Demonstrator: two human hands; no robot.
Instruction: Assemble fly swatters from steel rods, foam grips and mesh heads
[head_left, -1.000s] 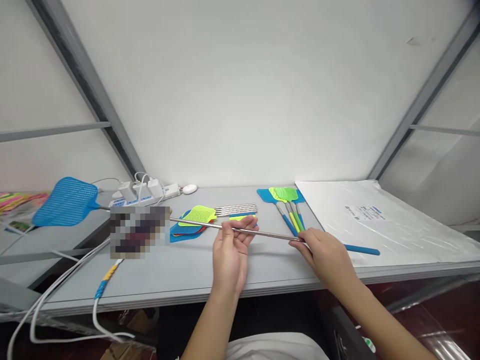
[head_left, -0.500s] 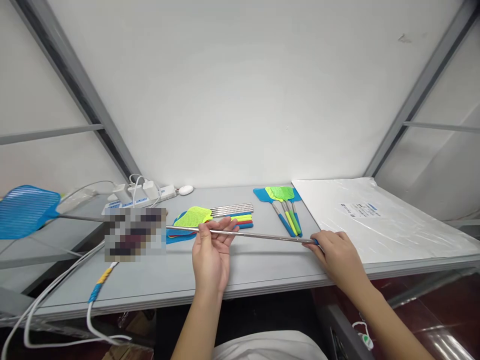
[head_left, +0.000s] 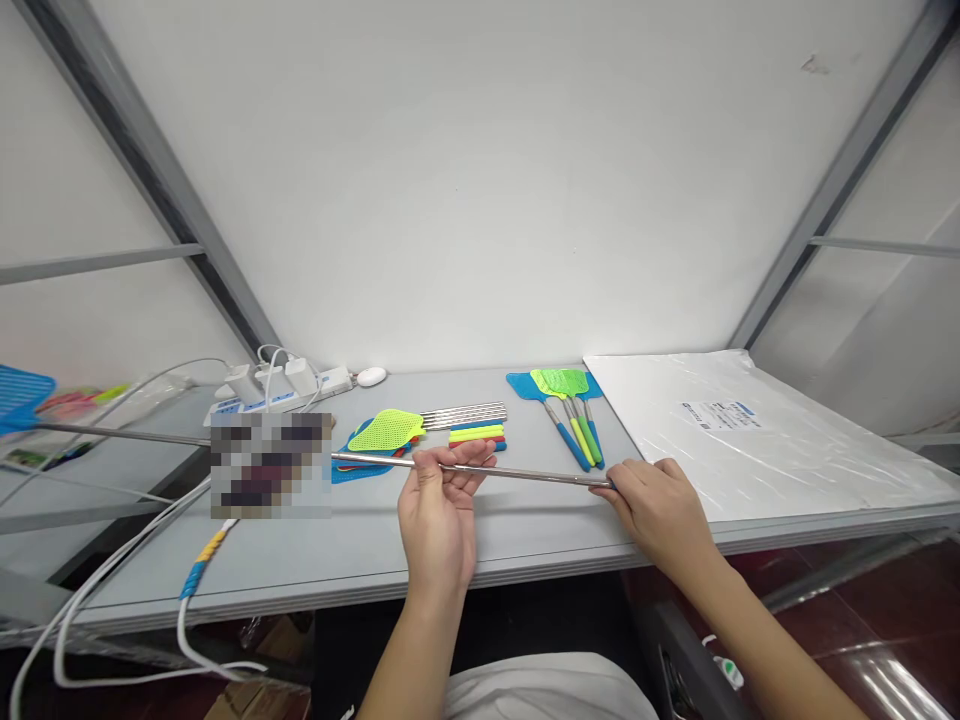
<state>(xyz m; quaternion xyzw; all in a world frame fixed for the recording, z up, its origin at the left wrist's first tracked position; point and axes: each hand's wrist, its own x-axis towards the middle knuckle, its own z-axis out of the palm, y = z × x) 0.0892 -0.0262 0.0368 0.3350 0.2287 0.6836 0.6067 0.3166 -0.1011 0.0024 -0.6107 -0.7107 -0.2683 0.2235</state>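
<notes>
A blue fly swatter with a long telescopic metal rod (head_left: 540,476) stretches across my view. Its blue slotted head (head_left: 22,398) is cut off by the left edge. My right hand (head_left: 664,515) is closed around the handle end, with only a bit of blue showing. Palm up, my left hand (head_left: 442,515) pinches the rod under its thumb, fingers loosely curled behind it. Beyond the hands lie loose swatter heads (head_left: 386,430), a row of metal rods (head_left: 465,415) and several coloured handles (head_left: 478,434). Assembled, collapsed fly swatters (head_left: 574,415) lie to their right.
A white wrapped board (head_left: 750,440) covers the table's right side. At the left stand a power strip with plugs (head_left: 259,400) and a blurred-out patch (head_left: 270,468). White cables (head_left: 120,560) hang over the front left edge. Metal frame posts flank the table.
The swatter's head has moved left, partly out of view. My right hand has shifted a little left, and my left hand a little right along the rod.
</notes>
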